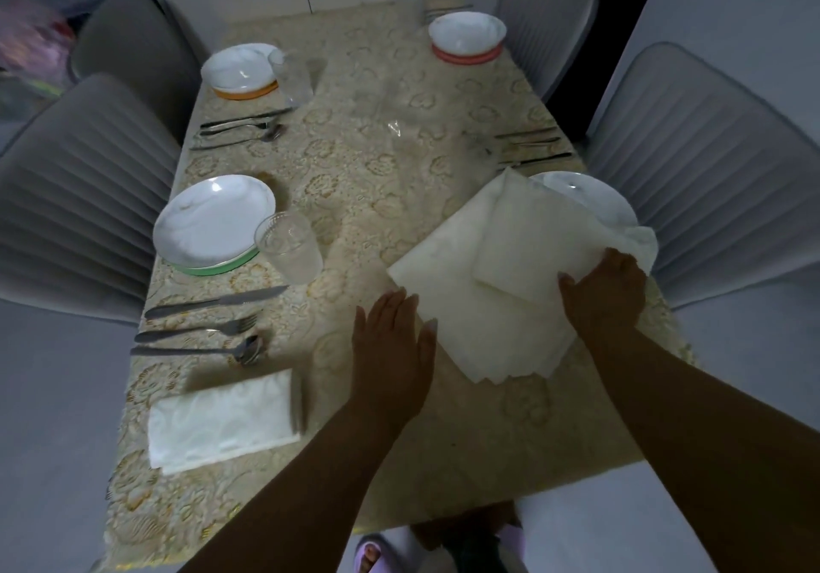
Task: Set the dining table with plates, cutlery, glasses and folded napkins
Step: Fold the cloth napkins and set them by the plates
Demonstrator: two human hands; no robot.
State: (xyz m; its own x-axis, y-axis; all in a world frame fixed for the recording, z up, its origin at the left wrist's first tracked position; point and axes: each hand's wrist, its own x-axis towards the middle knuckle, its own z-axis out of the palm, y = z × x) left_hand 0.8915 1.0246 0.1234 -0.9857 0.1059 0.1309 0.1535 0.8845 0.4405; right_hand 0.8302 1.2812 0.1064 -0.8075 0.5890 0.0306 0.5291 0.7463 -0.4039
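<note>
A white cloth napkin (497,261) lies partly folded on the near right of the table, its far corner over the near right plate (590,199). My right hand (603,293) grips the napkin's right edge, where the cloth bunches. My left hand (392,341) lies flat with straight fingers at the napkin's near left edge. A folded napkin (222,421) lies at the near left. The near left plate (213,221) has a glass (290,253) beside it, with a knife, fork and spoon (199,328) in front.
Two more plates sit at the far left (239,68) and far right (466,33), each with a glass and cutlery close by. Another cutlery set (528,146) lies beyond the near right plate. Grey chairs (84,181) flank both long sides. The patterned tablecloth (377,181) covers the table.
</note>
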